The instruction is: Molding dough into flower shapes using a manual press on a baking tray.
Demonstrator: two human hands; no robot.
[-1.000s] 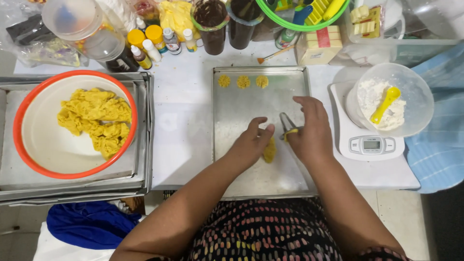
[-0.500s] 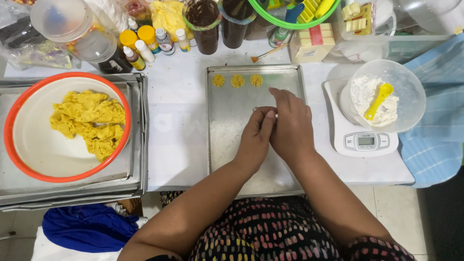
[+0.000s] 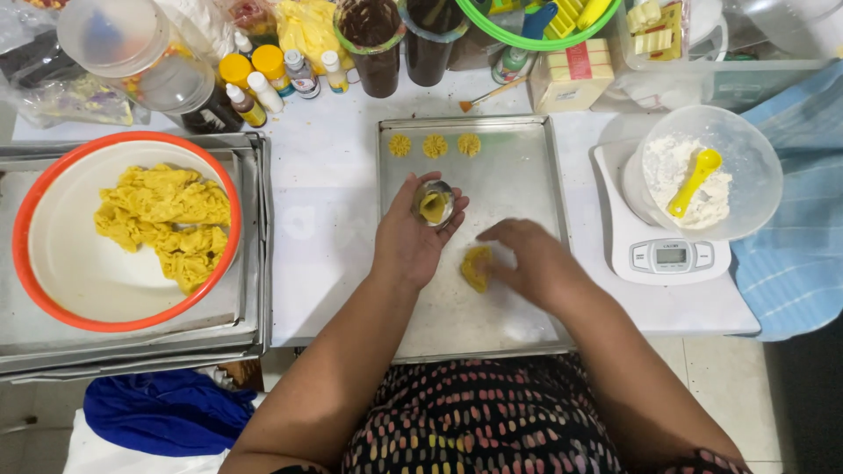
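My left hand [image 3: 413,237] holds a small round metal cutter [image 3: 434,203] filled with yellow dough, above the metal baking tray [image 3: 527,167]. My right hand [image 3: 536,263] rests on the tray with its fingers on a lump of yellow dough [image 3: 477,267]. Three small flower-shaped yellow dough pieces [image 3: 434,145] lie in a row along the tray's far edge.
A white bowl with an orange rim [image 3: 53,290] holds more yellow dough [image 3: 167,219] on stacked trays at the left. At the right a clear bowl of flour [image 3: 702,175] with a yellow spoon [image 3: 694,180] sits on a white scale [image 3: 672,259]. Bottles, jars and boxes line the back.
My hands have separated. The left hand has lifted the dough-filled cutter toward the tray's far end, and the right hand has come down onto the dough lump on the tray.
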